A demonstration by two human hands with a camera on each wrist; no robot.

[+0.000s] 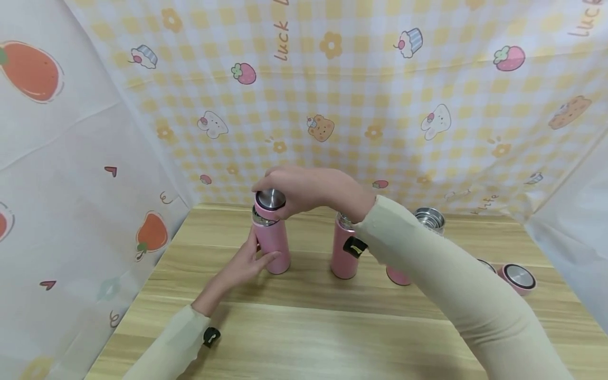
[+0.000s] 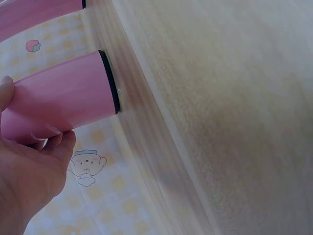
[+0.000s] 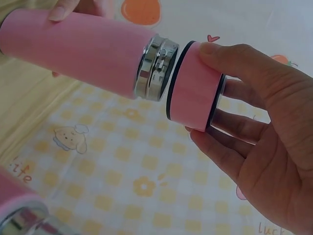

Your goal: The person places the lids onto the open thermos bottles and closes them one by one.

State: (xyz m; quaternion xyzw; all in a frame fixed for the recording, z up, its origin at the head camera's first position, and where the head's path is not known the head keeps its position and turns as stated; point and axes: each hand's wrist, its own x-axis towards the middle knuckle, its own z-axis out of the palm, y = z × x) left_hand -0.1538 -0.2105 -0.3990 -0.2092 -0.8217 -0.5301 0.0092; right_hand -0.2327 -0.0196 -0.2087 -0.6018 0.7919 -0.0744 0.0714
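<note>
1 left grip (image 1: pixel 244 265) is clamping round an upright pink bottle (image 1: pixel 275 245) on the counter (image 1: pixel 342 338) | right grip (image 1: pixel 309 191) is pinching a pink lid (image 3: pixel 194 88) just off its steel mouth (image 3: pixel 155 67)

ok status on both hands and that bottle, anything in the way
Left hand gripping bottle, upright. Right hand holding lid, just apart from metal neck. Nothing visible between them.

The right arm (image 1: pixel 442 264) slants leftward, its curled right grip (image 1: pixel 306 191) above the curled left grip (image 1: pixel 244 265).
</note>
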